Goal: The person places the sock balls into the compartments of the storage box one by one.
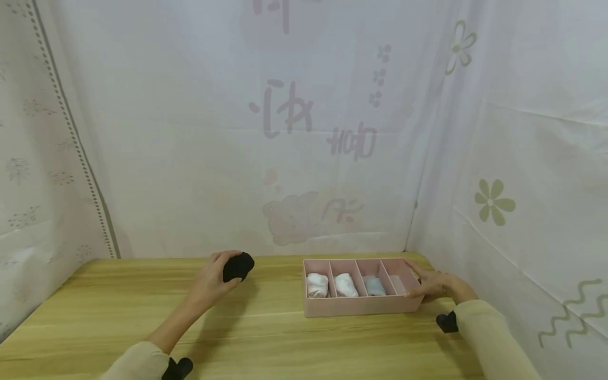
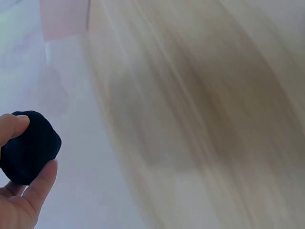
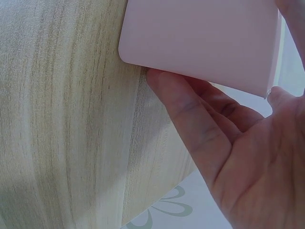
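Note:
My left hand (image 1: 209, 282) pinches a rolled black sock (image 1: 238, 266) between thumb and fingers, above the table left of the box. The left wrist view shows the dark rounded bundle (image 2: 31, 148) at its left edge. A pink divided box (image 1: 363, 305) stands on the table. In its compartments from the left lie a white rolled sock (image 1: 317, 285), another white roll (image 1: 346, 285) and a grey-blue one (image 1: 374, 286); the rightmost holds nothing visible. My right hand (image 1: 434, 284) grips the box's right end, its fingers against the end wall (image 3: 200, 43) in the right wrist view.
The wood-grain table (image 1: 266, 343) carries the box near its back edge. A pale printed curtain (image 1: 190, 132) hangs behind it, with further curtain cloth (image 1: 537, 158) close by my right arm. Black straps show at both sleeves.

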`<action>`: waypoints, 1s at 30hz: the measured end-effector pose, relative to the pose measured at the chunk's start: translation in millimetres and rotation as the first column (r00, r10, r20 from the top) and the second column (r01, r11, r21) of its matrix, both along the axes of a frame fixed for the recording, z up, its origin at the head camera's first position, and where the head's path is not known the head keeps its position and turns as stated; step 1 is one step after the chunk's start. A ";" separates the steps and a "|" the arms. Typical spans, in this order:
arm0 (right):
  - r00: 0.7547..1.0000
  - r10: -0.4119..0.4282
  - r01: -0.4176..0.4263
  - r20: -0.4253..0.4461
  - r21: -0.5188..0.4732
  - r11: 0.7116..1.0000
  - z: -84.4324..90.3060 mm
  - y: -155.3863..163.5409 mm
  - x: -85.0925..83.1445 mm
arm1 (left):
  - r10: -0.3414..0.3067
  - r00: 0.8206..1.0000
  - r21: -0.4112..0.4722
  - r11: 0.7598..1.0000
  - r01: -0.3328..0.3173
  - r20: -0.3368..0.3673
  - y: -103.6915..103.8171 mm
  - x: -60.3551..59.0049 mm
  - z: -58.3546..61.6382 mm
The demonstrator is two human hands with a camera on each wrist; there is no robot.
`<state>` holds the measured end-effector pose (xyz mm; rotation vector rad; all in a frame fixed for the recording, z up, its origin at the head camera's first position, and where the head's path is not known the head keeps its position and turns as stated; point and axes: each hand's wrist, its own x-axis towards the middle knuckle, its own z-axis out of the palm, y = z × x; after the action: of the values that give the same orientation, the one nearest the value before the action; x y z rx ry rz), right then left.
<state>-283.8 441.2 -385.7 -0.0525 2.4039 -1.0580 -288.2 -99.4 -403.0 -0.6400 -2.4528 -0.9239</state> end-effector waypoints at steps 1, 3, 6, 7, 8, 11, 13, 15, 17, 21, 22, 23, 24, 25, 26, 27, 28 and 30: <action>1.000 -0.001 0.001 0.000 -0.001 1.000 -0.3 0.5 0.2 | -0.015 1.000 0.014 1.000 0.015 0.010 6.6 -0.7 1.0; 1.000 -0.001 0.001 -0.004 -0.001 1.000 -1.0 1.4 0.6 | -0.041 0.999 0.036 0.999 0.041 0.026 20.2 -1.7 2.5; 1.000 -0.001 0.001 -0.005 -0.003 1.000 -2.0 2.4 1.2 | -0.080 0.996 0.065 0.995 0.077 0.037 42.1 -2.8 5.2; 1.000 0.000 0.000 -0.008 0.002 1.000 -2.1 2.5 1.6 | -0.097 0.995 0.075 0.993 0.094 0.032 49.5 -3.2 6.1; 1.000 0.001 -0.001 -0.010 0.005 1.000 -2.1 2.7 1.8 | -0.109 0.994 0.080 0.991 0.106 0.026 57.1 -3.6 7.1; 1.000 0.008 -0.008 -0.025 0.029 1.000 -1.6 2.8 2.4 | -0.152 0.988 0.110 0.982 0.151 0.001 79.8 -4.6 11.0; 1.000 0.008 -0.007 -0.022 0.029 1.000 -1.3 2.7 2.3 | -0.184 0.983 0.134 0.974 0.183 -0.001 94.7 -5.4 13.8; 1.000 0.006 -0.005 -0.017 0.025 1.000 -1.0 2.6 1.8 | -0.209 0.978 0.148 0.967 0.207 0.000 109.3 -6.7 16.7; 1.000 -0.003 0.004 -0.005 0.014 1.000 -0.8 2.1 1.5 | -0.227 0.974 0.151 0.963 0.224 0.006 123.4 -8.0 19.4; 1.000 -0.013 0.013 -0.001 0.018 1.000 0.0 -0.2 1.2 | -0.258 0.966 0.153 0.956 0.252 0.023 148.8 -10.1 23.9; 1.000 -0.012 0.012 0.000 0.020 1.000 0.1 -0.9 1.3 | -0.268 0.963 0.157 0.952 0.261 0.026 154.6 -10.6 24.7; 1.000 -0.013 0.013 0.001 0.020 1.000 0.3 -1.8 1.3 | -0.279 0.960 0.161 0.949 0.271 0.033 159.9 -10.8 25.4; 1.000 -0.014 0.014 -0.001 0.023 1.000 0.4 -2.7 1.4 | -0.290 0.956 0.163 0.946 0.280 0.039 165.1 -11.2 26.0; 1.000 -0.014 0.014 -0.011 0.040 0.999 0.8 -2.9 1.6 | -0.303 0.952 0.168 0.942 0.291 0.047 170.6 -11.3 26.7; 1.000 -0.011 0.013 -0.021 0.052 0.999 1.0 -3.3 1.9 | -0.314 0.948 0.173 0.938 0.300 0.055 175.8 -11.2 27.7; 1.000 -0.009 0.010 -0.028 0.059 0.998 1.3 -3.6 2.2 | -0.324 0.944 0.173 0.935 0.310 0.057 181.1 -11.4 28.5; 0.999 -0.009 0.011 -0.031 0.062 0.998 1.6 -3.6 2.4 | -0.333 0.941 0.173 0.932 0.318 0.063 186.1 -11.8 29.6; 0.999 -0.016 0.018 -0.032 0.060 0.998 2.6 -3.3 2.8 | -0.348 0.935 0.173 0.927 0.333 0.068 195.9 -12.1 32.5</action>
<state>-281.0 438.0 -383.0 -0.0275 2.4669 -0.9987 -300.2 96.5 -370.5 -1.0067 -2.3598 -1.2985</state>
